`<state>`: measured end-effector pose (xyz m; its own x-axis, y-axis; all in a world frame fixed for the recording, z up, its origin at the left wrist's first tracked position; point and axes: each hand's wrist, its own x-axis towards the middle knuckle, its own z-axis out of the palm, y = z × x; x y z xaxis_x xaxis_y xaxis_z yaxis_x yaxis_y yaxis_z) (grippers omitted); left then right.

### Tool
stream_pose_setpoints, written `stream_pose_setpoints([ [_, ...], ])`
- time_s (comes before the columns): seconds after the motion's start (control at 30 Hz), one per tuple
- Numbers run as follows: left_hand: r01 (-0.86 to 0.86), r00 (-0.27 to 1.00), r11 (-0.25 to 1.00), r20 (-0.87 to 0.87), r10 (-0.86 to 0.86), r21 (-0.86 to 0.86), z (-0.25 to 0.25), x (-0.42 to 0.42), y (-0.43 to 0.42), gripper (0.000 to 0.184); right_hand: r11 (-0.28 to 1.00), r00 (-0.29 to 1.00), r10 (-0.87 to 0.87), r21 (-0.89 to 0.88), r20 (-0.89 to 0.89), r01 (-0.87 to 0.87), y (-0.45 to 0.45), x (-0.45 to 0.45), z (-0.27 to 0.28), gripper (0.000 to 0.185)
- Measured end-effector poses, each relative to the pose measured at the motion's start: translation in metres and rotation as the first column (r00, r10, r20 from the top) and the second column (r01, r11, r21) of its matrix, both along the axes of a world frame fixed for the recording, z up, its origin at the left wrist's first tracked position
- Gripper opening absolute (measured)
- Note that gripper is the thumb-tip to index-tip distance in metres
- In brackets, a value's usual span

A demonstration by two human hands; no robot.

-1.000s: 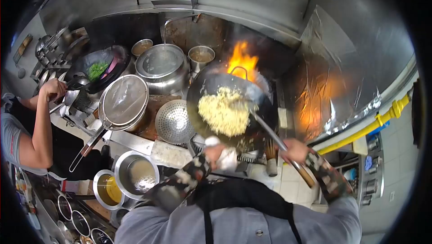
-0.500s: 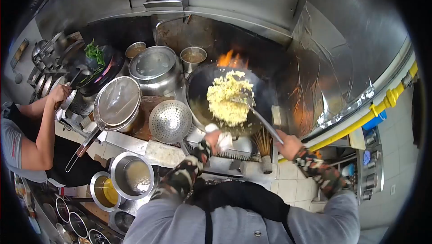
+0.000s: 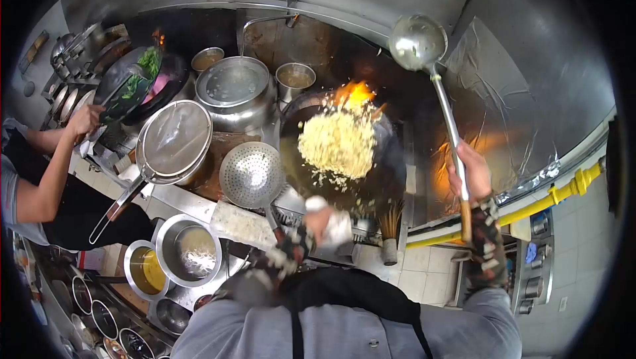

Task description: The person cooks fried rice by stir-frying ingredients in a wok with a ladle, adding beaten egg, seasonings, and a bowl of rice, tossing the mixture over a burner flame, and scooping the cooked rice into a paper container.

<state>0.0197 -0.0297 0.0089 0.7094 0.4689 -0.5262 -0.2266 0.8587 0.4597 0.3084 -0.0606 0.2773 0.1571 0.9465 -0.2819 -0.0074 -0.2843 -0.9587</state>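
Fried rice (image 3: 338,144) flies in a loose mass over the dark wok (image 3: 391,180), with grains scattered around it. Orange flame (image 3: 356,96) shows at the wok's far rim. My left hand (image 3: 319,222) is closed on a white cloth (image 3: 336,228) at the wok's near edge; the part of the wok under the cloth is hidden. My right hand (image 3: 472,170) grips the long handle of a ladle (image 3: 417,42), raised upright to the right of the wok. The ladle's bowl is up near the back wall, away from the rice.
A perforated strainer (image 3: 252,175) lies left of the wok, beside a round mesh sieve (image 3: 176,139) and a lidded pot (image 3: 235,91). At the left, a co-worker's hand (image 3: 86,120) holds a ladle over greens (image 3: 147,67). A bamboo brush (image 3: 389,233) stands near the wok.
My right hand has lifted the ladle out of the wok and swung it up to the right. The rice has spread into the air. The co-worker's wok and greens have shifted.
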Motion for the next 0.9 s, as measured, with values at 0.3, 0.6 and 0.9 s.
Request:
stream_pose_setpoints([
  [0.3,-0.034,0.994,0.96,0.087,0.06,-0.278,-0.014,0.029,0.057,0.025,0.827,0.815,0.005,-0.455,-0.58,-0.329,-0.034,-0.026,-0.138,0.028],
  [0.6,0.144,0.933,0.353,-0.246,0.262,0.924,-0.016,0.026,-0.002,0.032,0.946,0.279,0.244,-0.164,0.929,-0.281,0.0,-0.015,-0.138,0.035],
  [0.9,0.087,0.996,0.056,-0.088,0.015,0.995,-0.041,0.017,0.041,0.032,0.872,0.238,0.461,-0.386,0.855,-0.302,-0.094,-0.039,-0.079,0.048],
])
